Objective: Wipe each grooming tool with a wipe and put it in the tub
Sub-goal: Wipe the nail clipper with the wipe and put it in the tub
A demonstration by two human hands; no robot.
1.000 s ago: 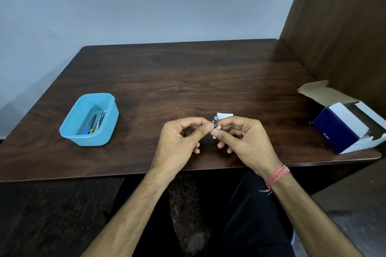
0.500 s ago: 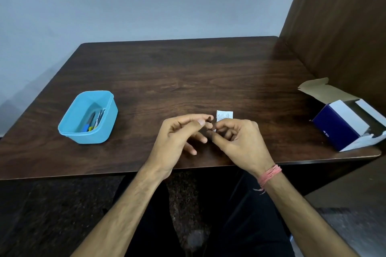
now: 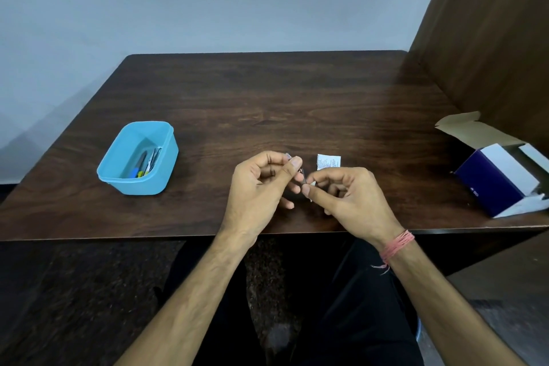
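My left hand [image 3: 261, 187] pinches a small metal grooming tool [image 3: 300, 173] between thumb and fingers, just above the table's front half. My right hand [image 3: 347, 196] pinches a small white wipe [image 3: 312, 183] against the tool's lower end. Most of the tool is hidden by my fingers. A white wipe sachet [image 3: 328, 161] lies flat on the table just behind my right hand. The light blue tub [image 3: 118, 169] stands at the left and holds several thin tools with blue and yellow handles.
An open dark blue and white cardboard box [image 3: 499, 181] sits at the table's right edge, next to a brown wooden partition [image 3: 490, 38]. The dark wooden table [image 3: 267, 98] ends against a grey wall at the back.
My hands have drawn slightly apart and the tool now shows between them. The sachet, earlier partly behind my fingers, lies uncovered on the table.
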